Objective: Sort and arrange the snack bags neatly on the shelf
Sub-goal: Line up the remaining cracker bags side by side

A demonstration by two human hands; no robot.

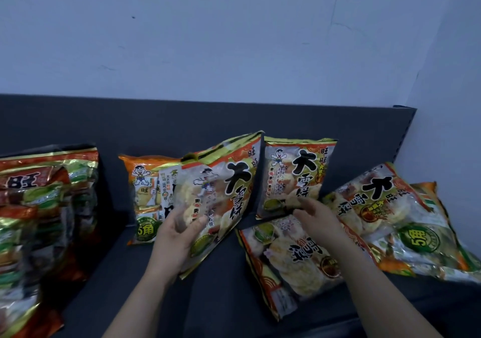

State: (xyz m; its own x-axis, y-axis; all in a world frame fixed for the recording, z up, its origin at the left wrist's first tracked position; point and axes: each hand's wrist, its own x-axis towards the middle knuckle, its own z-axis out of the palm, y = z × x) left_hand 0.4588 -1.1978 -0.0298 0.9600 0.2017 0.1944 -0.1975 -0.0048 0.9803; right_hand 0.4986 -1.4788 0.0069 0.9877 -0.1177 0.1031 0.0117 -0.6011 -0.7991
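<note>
A dark grey shelf (338,129) with a raised back panel runs along a pale wall (234,38), and snack bags sit all over it.

The left hand (179,236) grips the held bag (223,194) by its lower left corner, thumb curled over the front and fingers hidden behind. This bag is lifted off the shelf and leans, its long axis tilted so the top edge points up and to the right, with the printed front facing the camera. Just behind it to the left, an orange bag (143,181) stands upright against the back panel.

The right hand (317,218) reaches to the bottom edge of the upright bag (294,173), which stands with its top up and leans on the back panel. The fingertips are blurred there, so I cannot tell whether they pinch the bag or only touch it.

Below that hand, a flat bag (286,267) lies face up on the shelf, its long axis running front to back and its print upside down, so the top points toward the person. To the right, a slanted bag (390,215) lies propped over other packs, with its top toward the back left and its bottom toward the front right.

At the far left, a pile of red and green bags (39,207) stands well apart from both hands.
</note>
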